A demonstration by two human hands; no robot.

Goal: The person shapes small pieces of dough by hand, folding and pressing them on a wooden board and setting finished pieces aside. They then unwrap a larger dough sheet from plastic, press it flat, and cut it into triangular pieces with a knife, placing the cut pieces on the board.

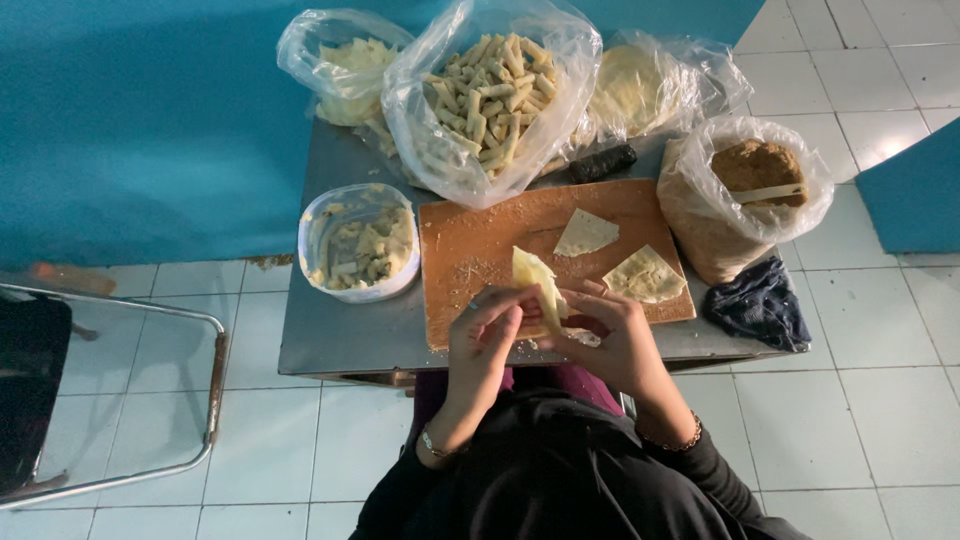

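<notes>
Looking down from the head camera, both hands meet over the near edge of a wooden cutting board point(470, 250) on a small metal bench point(330, 340). The left hand point(482, 335) and the right hand point(612, 340) hold one pale pastry sheet point(535, 280) between them, its tip standing up above the knuckles; the fingers point(500, 300) of both hands are closed on it, left at 9 o'clock of the sheet, right at 3 o'clock.

Two more triangular sheets lie flat on the board: one point(585, 233) at 1 o'clock of the hands, another point(645, 275) at 3 o'clock, near the board's right edge. A round plastic tub point(360, 245) of pale filling sits at 10 o'clock, just beside the board. At 12 o'clock stands an open clear bag of finished rolls point(490, 95), with a bag of scraps point(345, 60) to its left and a bag of round sheets point(640, 85) to its right. A bag of brown crumbs point(745, 190) stands at 2 o'clock, and a dark cloth point(758, 305) lies below it.
</notes>
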